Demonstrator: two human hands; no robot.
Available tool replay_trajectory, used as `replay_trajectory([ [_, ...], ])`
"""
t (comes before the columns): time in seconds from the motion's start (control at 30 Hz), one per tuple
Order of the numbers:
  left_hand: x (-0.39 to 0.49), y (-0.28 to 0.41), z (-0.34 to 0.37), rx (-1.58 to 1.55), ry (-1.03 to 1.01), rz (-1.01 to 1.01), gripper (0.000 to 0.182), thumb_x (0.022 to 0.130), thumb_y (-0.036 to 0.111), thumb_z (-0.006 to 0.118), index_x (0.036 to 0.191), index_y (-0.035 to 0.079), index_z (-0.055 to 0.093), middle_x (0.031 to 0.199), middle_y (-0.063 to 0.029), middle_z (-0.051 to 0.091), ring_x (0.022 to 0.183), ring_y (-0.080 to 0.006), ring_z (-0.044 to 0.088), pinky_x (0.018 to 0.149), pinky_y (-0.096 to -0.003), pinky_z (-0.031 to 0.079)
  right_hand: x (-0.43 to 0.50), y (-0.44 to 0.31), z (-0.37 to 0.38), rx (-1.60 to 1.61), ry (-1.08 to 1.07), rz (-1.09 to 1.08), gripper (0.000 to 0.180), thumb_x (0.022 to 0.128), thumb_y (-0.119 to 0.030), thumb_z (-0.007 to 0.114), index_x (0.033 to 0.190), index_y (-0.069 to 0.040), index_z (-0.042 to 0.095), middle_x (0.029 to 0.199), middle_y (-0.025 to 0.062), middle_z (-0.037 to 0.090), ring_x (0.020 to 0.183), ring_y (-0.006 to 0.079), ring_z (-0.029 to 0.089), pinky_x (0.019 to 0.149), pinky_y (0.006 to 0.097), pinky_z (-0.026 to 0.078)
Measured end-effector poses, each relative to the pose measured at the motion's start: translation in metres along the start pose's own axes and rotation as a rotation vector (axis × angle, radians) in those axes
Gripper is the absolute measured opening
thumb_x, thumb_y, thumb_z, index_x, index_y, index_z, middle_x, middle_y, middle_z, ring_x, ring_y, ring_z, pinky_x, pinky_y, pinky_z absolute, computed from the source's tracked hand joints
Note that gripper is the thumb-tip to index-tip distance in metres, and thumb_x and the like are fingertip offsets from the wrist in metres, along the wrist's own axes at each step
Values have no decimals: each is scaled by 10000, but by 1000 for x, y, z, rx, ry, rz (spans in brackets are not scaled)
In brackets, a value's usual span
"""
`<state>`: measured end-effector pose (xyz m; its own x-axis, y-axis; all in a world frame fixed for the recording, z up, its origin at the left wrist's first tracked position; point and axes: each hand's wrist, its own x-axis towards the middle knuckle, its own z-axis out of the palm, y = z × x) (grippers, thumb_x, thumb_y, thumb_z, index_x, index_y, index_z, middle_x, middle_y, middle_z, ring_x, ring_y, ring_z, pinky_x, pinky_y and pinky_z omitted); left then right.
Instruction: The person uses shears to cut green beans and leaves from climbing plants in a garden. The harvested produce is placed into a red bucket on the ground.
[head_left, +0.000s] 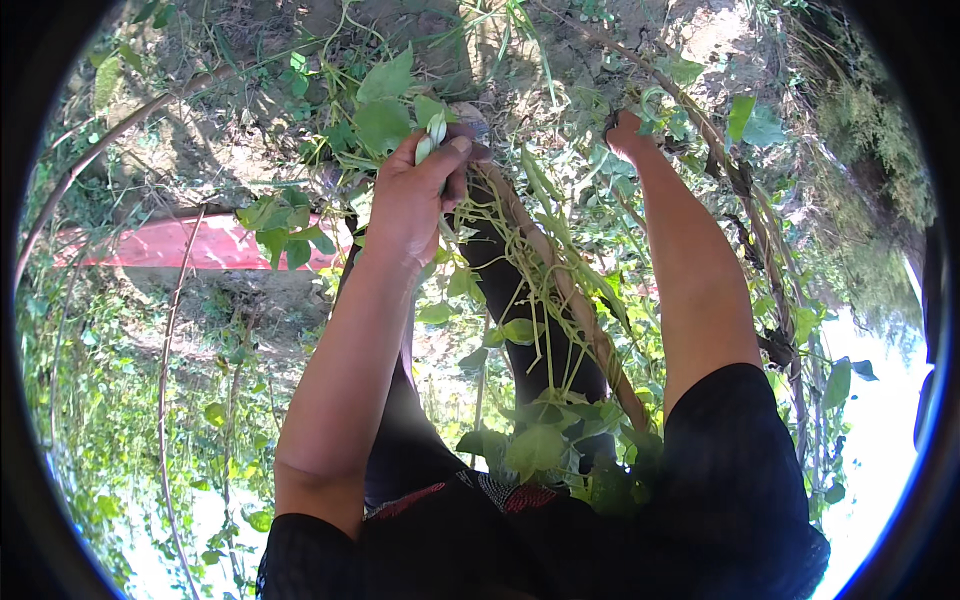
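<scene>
My left hand (431, 169) is closed on a small bunch of pale green plant pieces (430, 136), pods or buds, which stick up between thumb and fingers. Broad green leaves (382, 124) lie just beyond it. To the right, my right hand (628, 136) reaches down among leaves and stems near the ground; its fingers are mostly hidden, so what they touch cannot be told. Between my arms a brown pole (559, 262) runs slantwise, wound with thin climbing vines (525, 300) and a few long green pods (600, 289).
A red strip of material (202, 241) lies on the ground at left. Thin bent sticks (169, 330) stand on the left, and a thick vine-wrapped pole (750, 202) rises at right. Dense leafy plants (112, 405) fill the lower left. My dark-clothed legs are beneath the vines.
</scene>
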<state>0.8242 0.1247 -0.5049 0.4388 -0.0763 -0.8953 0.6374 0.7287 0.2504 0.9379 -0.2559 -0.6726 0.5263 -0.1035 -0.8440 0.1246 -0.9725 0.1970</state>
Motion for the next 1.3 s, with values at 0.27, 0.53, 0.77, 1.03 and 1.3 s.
replay_trajectory([
  [0.27, 24, 2, 26, 238, -39, -17, 260, 923, 186, 677, 1085, -16, 658, 869, -84, 702, 712, -121, 624, 636, -265, 483, -50, -84, -67, 789, -171, 154, 324, 805, -185, 746, 1082, -35, 669, 875, 98, 675, 746, 161, 631, 613, 358, 499],
  [0.53, 41, 7, 63, 55, -307, 248, 275, 953, 199, 682, 1172, 39, 638, 1020, -29, 665, 884, -119, 609, 829, -302, 490, -126, -162, -199, 1279, -392, -581, 255, 870, -105, 701, 1101, -47, 612, 828, 86, 669, 733, 206, 664, 623, 357, 530],
  [0.77, 5, 47, 58, 180, -59, 128, 199, 900, 178, 738, 1033, 64, 643, 762, 26, 599, 610, -62, 469, 549, -237, 350, -155, -129, -224, 770, -245, -347, 529, 898, -415, 701, 1310, -97, 607, 1151, 80, 681, 1028, 222, 694, 819, 358, 575],
  [1.03, -16, 42, 72, 399, -218, 11, 228, 875, 199, 735, 1050, 63, 678, 767, -18, 681, 608, -65, 572, 543, -224, 401, -195, -56, -97, 915, -1251, 223, 389, 902, -444, 708, 1101, -113, 662, 880, 47, 692, 769, 172, 676, 694, 388, 585],
  [1.3, -23, 18, 97, 497, -316, -104, 249, 877, 196, 733, 1081, 65, 678, 884, -31, 731, 667, -84, 602, 623, -245, 447, -214, -44, -90, 1289, -922, -1, 360, 806, -245, 803, 1071, -45, 665, 960, 28, 659, 839, 103, 589, 687, 257, 454],
])
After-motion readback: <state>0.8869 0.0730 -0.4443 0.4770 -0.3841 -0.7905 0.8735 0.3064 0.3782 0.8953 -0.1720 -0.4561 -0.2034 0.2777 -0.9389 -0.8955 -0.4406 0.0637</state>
